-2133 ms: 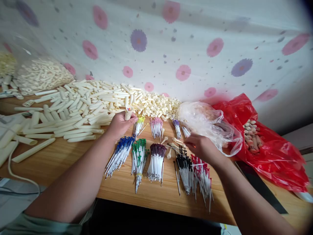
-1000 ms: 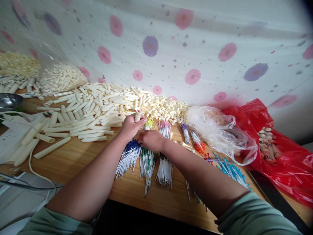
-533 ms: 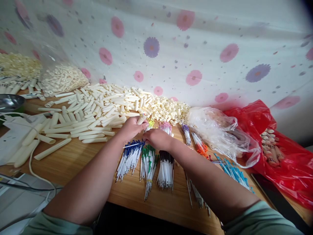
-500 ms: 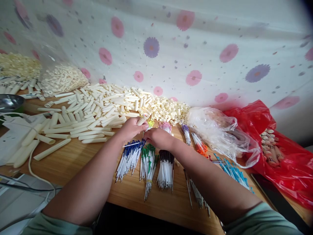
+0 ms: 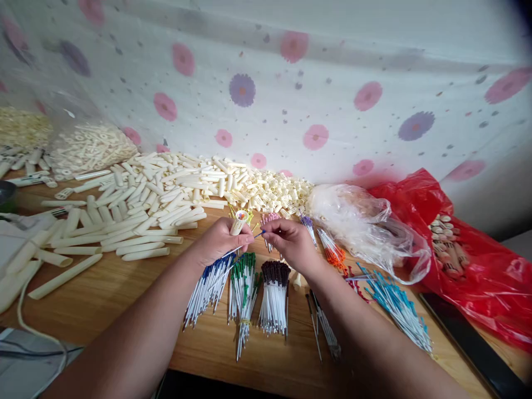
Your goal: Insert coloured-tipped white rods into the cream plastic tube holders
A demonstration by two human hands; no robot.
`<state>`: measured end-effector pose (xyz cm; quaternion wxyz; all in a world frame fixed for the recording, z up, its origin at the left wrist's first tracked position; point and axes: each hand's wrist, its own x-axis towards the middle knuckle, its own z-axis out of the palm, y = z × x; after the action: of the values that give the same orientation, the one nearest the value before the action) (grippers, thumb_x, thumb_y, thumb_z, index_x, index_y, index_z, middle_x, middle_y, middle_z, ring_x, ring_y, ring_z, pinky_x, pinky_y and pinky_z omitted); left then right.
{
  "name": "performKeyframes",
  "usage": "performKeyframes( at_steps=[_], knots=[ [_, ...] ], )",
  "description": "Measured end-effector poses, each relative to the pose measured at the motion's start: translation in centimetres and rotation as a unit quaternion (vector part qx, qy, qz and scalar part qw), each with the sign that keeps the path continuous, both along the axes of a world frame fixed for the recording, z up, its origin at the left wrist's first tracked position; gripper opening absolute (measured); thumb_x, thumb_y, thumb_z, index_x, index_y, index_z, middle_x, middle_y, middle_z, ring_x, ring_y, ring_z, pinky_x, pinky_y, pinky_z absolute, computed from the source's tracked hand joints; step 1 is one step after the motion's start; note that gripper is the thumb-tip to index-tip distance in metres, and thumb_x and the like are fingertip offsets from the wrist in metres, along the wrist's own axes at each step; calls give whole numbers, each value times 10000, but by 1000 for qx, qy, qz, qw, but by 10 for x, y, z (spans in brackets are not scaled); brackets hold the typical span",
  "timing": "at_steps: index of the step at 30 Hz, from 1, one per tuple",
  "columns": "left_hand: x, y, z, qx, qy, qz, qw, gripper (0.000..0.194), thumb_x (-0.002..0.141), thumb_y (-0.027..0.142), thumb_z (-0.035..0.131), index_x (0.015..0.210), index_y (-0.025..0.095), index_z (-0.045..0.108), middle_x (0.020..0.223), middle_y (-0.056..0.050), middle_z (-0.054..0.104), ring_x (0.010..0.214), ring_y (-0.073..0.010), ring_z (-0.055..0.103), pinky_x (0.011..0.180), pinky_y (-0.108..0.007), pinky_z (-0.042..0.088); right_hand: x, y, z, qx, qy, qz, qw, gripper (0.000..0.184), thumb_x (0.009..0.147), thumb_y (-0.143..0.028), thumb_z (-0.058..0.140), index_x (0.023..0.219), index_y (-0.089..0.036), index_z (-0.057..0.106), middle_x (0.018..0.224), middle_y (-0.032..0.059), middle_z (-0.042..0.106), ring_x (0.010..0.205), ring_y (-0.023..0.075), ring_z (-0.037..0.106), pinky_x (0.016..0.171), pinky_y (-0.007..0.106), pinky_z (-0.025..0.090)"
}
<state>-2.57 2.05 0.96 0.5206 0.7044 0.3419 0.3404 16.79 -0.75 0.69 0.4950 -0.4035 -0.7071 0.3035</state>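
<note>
My left hand (image 5: 218,242) is closed around a cream pen barrel (image 5: 238,223), its open end up with small coloured bits showing inside. Between finger and thumb, my right hand (image 5: 293,243) pinches the blue end of a pen refill (image 5: 258,234). That refill's white stem slants down to the left, across the left thumb. Below the hands lie bunches of blue refills (image 5: 210,288), green refills (image 5: 243,282) and dark brown refills (image 5: 274,296). Yellow refills and pink refills (image 5: 271,219) are partly hidden behind the hands.
Cream barrels (image 5: 145,205) and short cream parts (image 5: 278,191) heap along the back. To the right lie purple refills (image 5: 308,227), orange refills (image 5: 332,249), light blue refills (image 5: 399,305), a clear bag (image 5: 369,221), a red bag (image 5: 490,277) and a dark phone-like slab (image 5: 469,338).
My right hand has drawn back to the right from the bunches, and a blue refill now shows in its fingers. The left hand still holds the barrel, now upright. The view has shifted slightly.
</note>
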Motion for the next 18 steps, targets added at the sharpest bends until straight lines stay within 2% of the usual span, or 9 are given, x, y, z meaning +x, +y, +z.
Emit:
performKeyframes(
  at_steps=[5,8,10,12,14,16,18],
  knots=[
    [14,-9,-4,11,-51,-15,999,200,781,323,626,676,152,620,537,30,573,493,-92,482,493,-222,357,-3,-18,-4,-31,81,-23,996,73,779,-244,655,818,-216,710,788,19,709,728,131,634,700,298,509],
    [19,-12,-5,19,-80,-21,996,197,789,313,635,675,154,611,533,35,564,500,-87,478,506,-222,369,-5,-23,-3,-58,107,-24,992,71,773,-260,661,811,-208,691,752,12,687,686,126,616,652,288,504],
    [20,-14,-6,26,-90,-31,995,217,787,333,648,672,154,609,535,32,562,501,-91,482,508,-226,379,-3,-26,1,-48,85,-18,995,62,782,-255,647,784,-195,664,733,9,665,667,119,599,624,274,496],
    [20,-14,-6,58,-91,-31,994,236,789,364,656,689,154,623,576,17,586,534,-103,512,526,-234,400,1,-30,9,-12,43,-13,999,62,808,-234,611,777,-186,634,750,16,654,683,119,599,623,269,497],
    [21,-13,-6,113,-84,-1,990,245,796,389,657,721,156,644,639,-4,622,590,-121,553,556,-245,422,8,-38,21,40,34,-23,998,50,829,-200,582,794,-187,614,774,23,656,701,123,612,620,269,506],
    [21,-13,-7,169,-79,45,981,257,795,410,662,733,161,654,676,-18,646,628,-136,581,584,-257,438,16,-49,37,112,65,-48,990,56,832,-150,577,822,-195,611,795,24,664,732,134,634,638,280,524],
    [21,-13,-6,211,-81,77,971,285,795,435,658,710,163,648,666,-20,645,623,-138,582,597,-266,443,22,-63,53,204,97,-81,971,117,819,-96,581,854,-202,616,804,23,671,763,149,652,668,302,540]
  ],
)
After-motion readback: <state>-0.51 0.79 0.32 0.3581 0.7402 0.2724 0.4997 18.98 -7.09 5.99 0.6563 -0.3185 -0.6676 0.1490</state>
